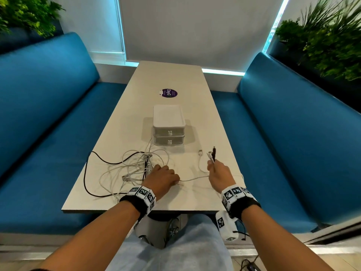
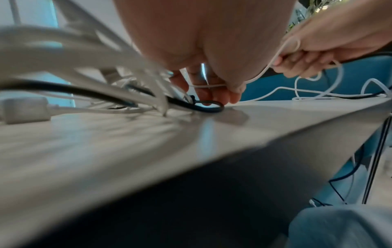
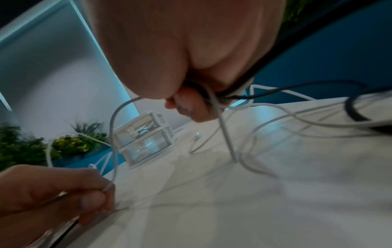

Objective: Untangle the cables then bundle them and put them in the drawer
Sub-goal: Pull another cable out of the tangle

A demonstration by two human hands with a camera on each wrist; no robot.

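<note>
Nearest: both hands at the near end of the table (image 1: 176,200). Left hand (image 1: 163,178) low on the top, fingers curled, pinching a thin white cable (image 1: 192,178) that runs across to the right hand (image 1: 219,176). Right hand is raised, closed round a few cable ends, white plug and black plug (image 1: 214,151) sticking up and away from the person. Right wrist view is blurred, so probably 2–3 strands in that fist, can't count.

Step in hand, I'd judge: freeing one white lead from the tangle (image 1: 134,169). Do it well: keep left hand pinning the heap, feed slack w/ the right instead of yanking, follow one strand end to end, else knots tighten.

Tangle sits left of the left hand, loose loops, long axis roughly across the table; a black cable (image 1: 86,173) arcs round its left side.

Further: two-drawer box (image 1: 169,127), both drawers closed, fronts facing the person, just beyond the cables. Nothing bundled yet
</note>
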